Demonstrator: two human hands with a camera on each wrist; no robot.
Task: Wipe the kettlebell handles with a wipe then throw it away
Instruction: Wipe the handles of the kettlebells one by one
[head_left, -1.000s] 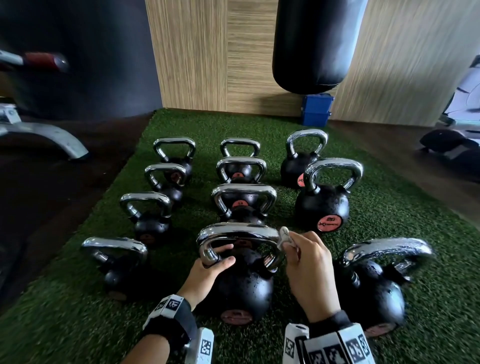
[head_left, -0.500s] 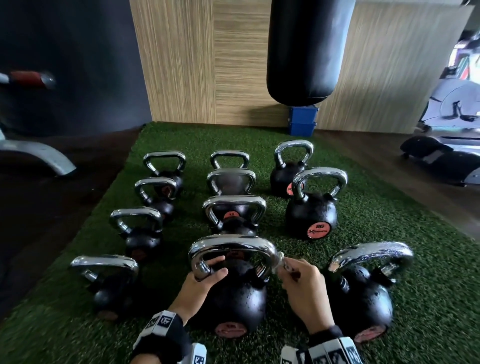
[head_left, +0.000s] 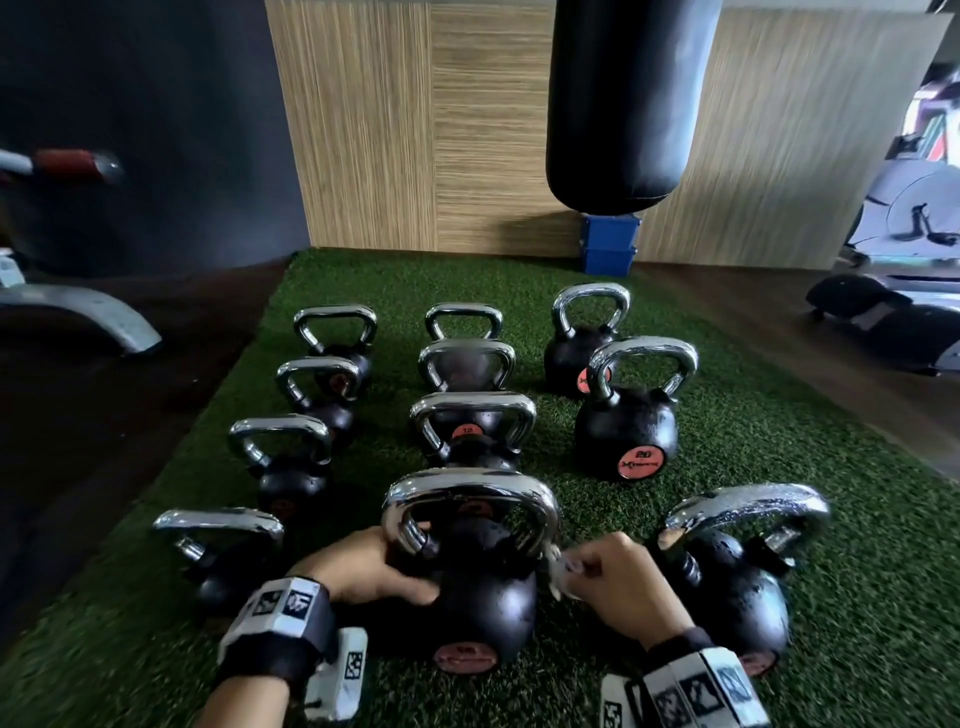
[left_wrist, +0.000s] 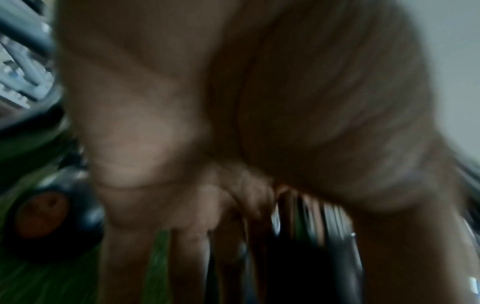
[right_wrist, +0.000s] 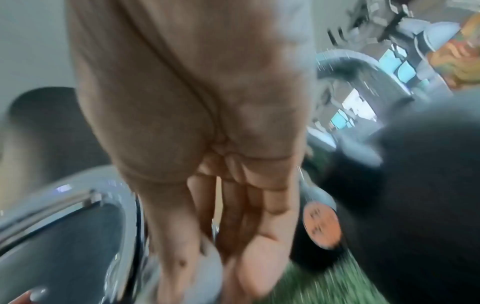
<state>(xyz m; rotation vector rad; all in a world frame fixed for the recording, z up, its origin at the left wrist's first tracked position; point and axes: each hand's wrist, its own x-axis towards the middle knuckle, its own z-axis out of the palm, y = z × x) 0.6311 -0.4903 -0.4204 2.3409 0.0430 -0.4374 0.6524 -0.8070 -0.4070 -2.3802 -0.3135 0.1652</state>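
Note:
The nearest middle kettlebell is black with a chrome handle and stands on the green turf. My left hand grips the lower left leg of that handle, against the ball. My right hand pinches a small white wipe against the lower right leg of the handle. In the blurred right wrist view the pale wipe sits between thumb and fingers beside the chrome handle. The left wrist view is mostly blurred palm, with chrome below the fingers.
Several more kettlebells stand in three rows on the turf, one close on the right and one close on the left. A black punching bag hangs at the back above a blue box. A bench leg lies left.
My right hand has slid the wipe from the handle's top right corner down to its lower right leg. My left hand has dropped lower on the left leg. The head view has tilted up slightly.

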